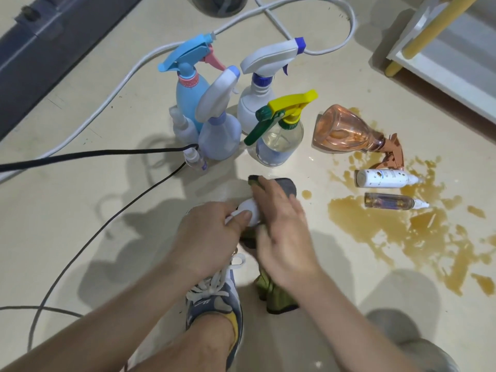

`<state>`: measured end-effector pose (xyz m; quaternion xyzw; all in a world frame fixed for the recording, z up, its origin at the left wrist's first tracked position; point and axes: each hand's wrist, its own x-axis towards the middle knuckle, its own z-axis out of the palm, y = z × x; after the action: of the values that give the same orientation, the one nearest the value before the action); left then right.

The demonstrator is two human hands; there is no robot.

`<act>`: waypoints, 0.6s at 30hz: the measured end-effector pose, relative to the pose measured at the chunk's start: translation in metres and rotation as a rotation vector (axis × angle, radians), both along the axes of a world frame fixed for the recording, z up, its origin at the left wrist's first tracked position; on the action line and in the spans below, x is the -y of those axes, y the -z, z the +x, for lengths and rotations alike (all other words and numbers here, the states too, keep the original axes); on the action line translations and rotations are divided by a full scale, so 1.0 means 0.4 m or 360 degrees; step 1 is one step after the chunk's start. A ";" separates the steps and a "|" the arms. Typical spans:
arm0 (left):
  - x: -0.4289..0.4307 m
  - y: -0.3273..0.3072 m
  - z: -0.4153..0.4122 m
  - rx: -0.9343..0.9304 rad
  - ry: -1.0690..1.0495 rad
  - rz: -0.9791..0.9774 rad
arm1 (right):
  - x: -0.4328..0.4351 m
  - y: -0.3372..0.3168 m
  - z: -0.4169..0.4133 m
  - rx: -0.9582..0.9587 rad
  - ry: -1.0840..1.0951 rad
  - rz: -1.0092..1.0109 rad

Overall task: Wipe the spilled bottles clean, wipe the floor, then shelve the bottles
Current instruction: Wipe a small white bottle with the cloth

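Left fingers [228, 209] pinch a small white bottle [251, 212] at one end. Right fingers [279, 200] grasp the cloth [276, 294] round its body, thumb beneath.

Risk: smooth, wet, rounded plastic may slip from the pinch and drop to the floor [80, 210]. The cloth is limp and olive-grey, and its tail could trail through the glossy amber spill [389, 232] right of the right fingers.
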<state>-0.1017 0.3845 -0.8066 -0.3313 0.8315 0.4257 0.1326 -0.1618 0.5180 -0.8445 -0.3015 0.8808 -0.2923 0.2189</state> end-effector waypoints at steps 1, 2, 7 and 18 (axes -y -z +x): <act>0.002 -0.005 0.008 -0.0002 0.0050 -0.0093 | -0.020 0.020 -0.039 0.0092 0.0040 0.0067; 0.004 -0.008 0.015 -0.0006 0.0085 -0.0152 | -0.030 0.026 -0.070 0.0211 0.0138 0.0064; 0.024 0.013 0.011 -0.0007 0.0018 -0.0130 | 0.034 -0.002 0.028 -0.0071 0.0076 -0.0085; 0.068 0.024 0.005 0.0002 0.0037 -0.0341 | 0.100 0.015 0.035 0.0107 -0.0147 -0.0185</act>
<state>-0.0997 0.3571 -0.8161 -0.3343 0.8760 0.3325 0.1018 -0.1479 0.4778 -0.8507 -0.3440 0.8396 -0.3424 0.2437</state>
